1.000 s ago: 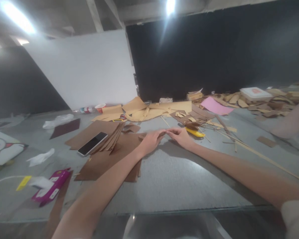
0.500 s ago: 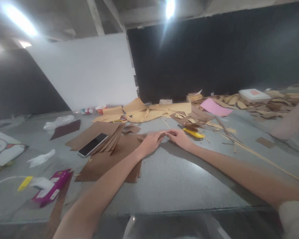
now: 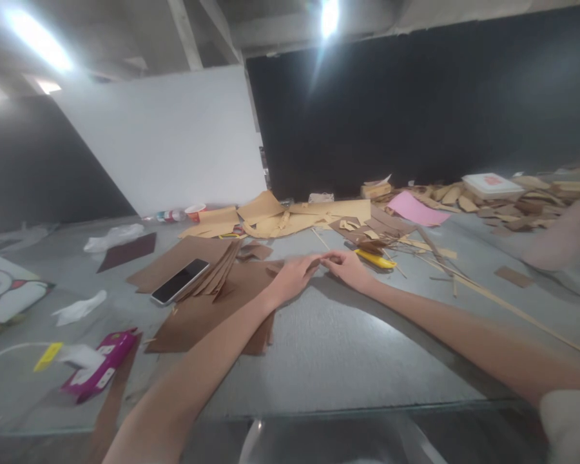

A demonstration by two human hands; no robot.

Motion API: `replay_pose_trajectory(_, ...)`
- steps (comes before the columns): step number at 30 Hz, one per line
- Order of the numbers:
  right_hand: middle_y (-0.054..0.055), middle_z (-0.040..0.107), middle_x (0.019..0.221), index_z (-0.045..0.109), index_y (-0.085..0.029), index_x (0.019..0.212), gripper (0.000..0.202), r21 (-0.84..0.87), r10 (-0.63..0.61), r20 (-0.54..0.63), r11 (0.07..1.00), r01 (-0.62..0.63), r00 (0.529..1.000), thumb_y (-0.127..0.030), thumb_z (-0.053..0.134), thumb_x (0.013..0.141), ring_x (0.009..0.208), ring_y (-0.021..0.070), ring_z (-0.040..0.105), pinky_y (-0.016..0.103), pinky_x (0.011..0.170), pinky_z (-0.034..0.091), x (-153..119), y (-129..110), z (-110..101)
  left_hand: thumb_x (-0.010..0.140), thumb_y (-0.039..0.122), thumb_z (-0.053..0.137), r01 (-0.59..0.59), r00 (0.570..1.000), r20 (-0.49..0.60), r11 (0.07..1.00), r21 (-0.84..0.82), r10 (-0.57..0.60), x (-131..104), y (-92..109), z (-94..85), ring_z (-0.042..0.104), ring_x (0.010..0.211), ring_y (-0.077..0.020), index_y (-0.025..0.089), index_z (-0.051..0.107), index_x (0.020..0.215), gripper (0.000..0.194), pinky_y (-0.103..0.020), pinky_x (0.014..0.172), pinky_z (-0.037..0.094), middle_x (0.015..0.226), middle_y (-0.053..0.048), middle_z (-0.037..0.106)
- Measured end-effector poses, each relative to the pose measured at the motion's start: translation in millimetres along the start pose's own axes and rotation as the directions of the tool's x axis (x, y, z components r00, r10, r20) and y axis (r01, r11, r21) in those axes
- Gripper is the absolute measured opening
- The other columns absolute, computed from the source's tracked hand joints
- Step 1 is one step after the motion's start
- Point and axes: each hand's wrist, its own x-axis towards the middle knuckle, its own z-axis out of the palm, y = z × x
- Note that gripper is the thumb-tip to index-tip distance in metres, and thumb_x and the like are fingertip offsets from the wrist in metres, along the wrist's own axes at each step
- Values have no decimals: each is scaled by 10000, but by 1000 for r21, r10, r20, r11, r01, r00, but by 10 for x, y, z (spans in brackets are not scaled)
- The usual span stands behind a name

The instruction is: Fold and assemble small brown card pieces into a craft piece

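Observation:
My left hand [image 3: 292, 278] and my right hand [image 3: 348, 267] meet over the table, fingertips pinched together and touching. Whatever sits between the fingers, if anything, is too small to make out. A thin pale strip [image 3: 319, 238] reaches the fingers from behind; I cannot tell whether it is held. Just right of my right hand lies a yellow-handled cutter [image 3: 376, 259]. Brown sheets [image 3: 212, 316] are spread under and beside my left wrist. On another stack of brown sheets [image 3: 159, 263] rests a phone [image 3: 180, 281].
Tan sheets [image 3: 314, 212] and a pink sheet [image 3: 418, 208] lie farther back. Brown scraps and long thin strips [image 3: 512, 304] cover the right side. At left are a purple tissue pack [image 3: 99, 366] and crumpled tissue [image 3: 80, 307]. A white box [image 3: 493, 185] stands back right.

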Motion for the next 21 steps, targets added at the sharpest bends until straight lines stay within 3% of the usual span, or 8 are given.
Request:
replay_pose_trajectory(6, -60, 502, 542, 802, -181, 1096, 456, -83, -123, 138, 987, 135, 983, -575, 617, 959, 495, 120, 388, 260, 505, 298, -28, -40, -41, 1153, 325, 451, -1, 1000, -12, 1000, -8, 1, -7, -40, 21, 698, 1302, -264, 248, 552, 1490, 360, -440, 1118, 551, 1433, -113, 708)
replay_pose_trajectory(15, -40, 572, 593, 765, -206, 1024, 323, -255, -298, -51, 927, 276, 953, -488, 610, 999, 554, 146, 510, 276, 602, 413, -26, 107, 34, 1156, 332, 450, -18, 999, -35, 1000, 18, 18, -13, -47, 28, 721, 1259, -266, 248, 529, 1512, 375, -437, 1070, 581, 1401, -126, 718)
replay_pose_trajectory(21, -9, 657, 637, 767, -234, 1032, 289, -346, -351, -30, 882, 320, 936, -437, 560, 1035, 574, 167, 586, 278, 628, 459, -47, 192, 66, 1160, 336, 448, -45, 998, -46, 998, 34, 47, -11, -60, 35, 713, 1286, -264, 239, 565, 1480, 354, -443, 1102, 572, 1384, -120, 731)
